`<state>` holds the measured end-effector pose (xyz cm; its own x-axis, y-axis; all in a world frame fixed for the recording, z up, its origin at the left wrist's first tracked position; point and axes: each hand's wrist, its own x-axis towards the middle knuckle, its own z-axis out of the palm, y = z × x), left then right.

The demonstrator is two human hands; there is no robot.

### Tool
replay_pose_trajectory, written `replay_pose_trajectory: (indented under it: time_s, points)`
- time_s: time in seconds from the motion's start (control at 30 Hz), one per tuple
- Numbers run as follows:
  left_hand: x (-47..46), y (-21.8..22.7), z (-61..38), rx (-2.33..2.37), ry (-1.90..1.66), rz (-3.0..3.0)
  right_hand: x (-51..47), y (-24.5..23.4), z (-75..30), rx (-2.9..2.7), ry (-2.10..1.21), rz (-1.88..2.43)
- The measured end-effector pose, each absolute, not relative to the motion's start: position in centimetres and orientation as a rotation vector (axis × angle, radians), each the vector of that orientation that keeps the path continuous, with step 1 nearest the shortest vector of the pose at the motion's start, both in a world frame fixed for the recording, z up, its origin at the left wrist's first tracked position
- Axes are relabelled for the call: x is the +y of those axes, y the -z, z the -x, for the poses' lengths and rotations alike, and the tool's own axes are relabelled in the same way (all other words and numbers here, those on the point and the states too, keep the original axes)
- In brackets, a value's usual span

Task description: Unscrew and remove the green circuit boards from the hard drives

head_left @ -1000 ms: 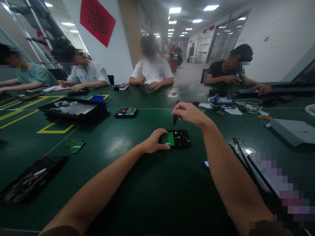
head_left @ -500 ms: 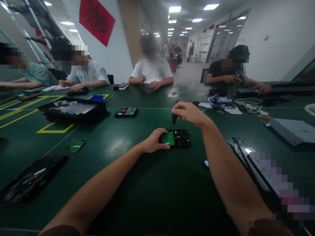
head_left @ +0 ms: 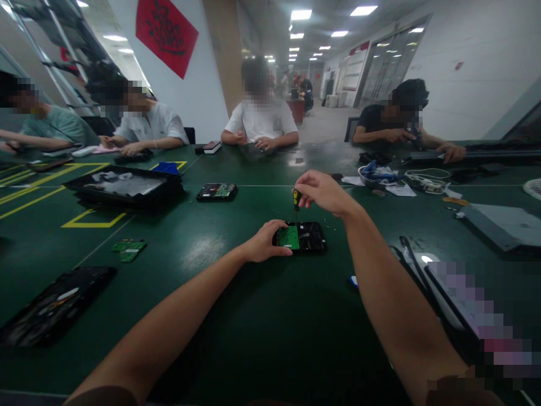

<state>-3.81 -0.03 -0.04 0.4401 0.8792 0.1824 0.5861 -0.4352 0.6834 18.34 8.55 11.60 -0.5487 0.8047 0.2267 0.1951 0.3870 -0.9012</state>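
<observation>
A black hard drive (head_left: 313, 237) with a green circuit board (head_left: 289, 237) lies flat on the table in front of me. My left hand (head_left: 268, 242) grips its left end, thumb along the near edge and fingers at the far edge. Above it my right hand (head_left: 320, 192) pinches a yellow and black screwdriver (head_left: 296, 198) by the handle. The screwdriver stands upright, its thin shaft reaching down to the board's far right part. Whether the tip sits in a screw is too small to tell. Several tiny screws (head_left: 329, 226) lie just right of the drive.
On the green table (head_left: 253, 327) are another hard drive (head_left: 217, 192), a black tray (head_left: 127, 186), a loose circuit board (head_left: 129, 249) and a black device (head_left: 59, 304) at left. A bowl (head_left: 378, 173), cables and a grey case (head_left: 502, 223) stand right. Several people sit opposite.
The screwdriver handle has turned in my right fingers, so its yellow part now shows; the right hand has risen very slightly. My left hand and the drive stay in place.
</observation>
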Motion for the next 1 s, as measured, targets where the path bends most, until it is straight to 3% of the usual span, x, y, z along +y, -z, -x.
replay_pose_trajectory:
  time_s: [0.23, 0.53, 1.0]
  points:
    - [0.27, 0.45, 4.04, 1.232, -0.708, -2.128, 8.4, -12.17, -18.86, -2.022, -0.971, 0.962]
    - [0.11, 0.28, 3.86, 1.214, -0.744, -2.153, 8.22, -12.23, -18.73, -2.012, -1.019, 0.878]
    - [-0.04, -0.14, 3.83, 1.237, -0.71, -2.133, 8.8, -11.83, -19.33, -2.072, -0.81, 0.896]
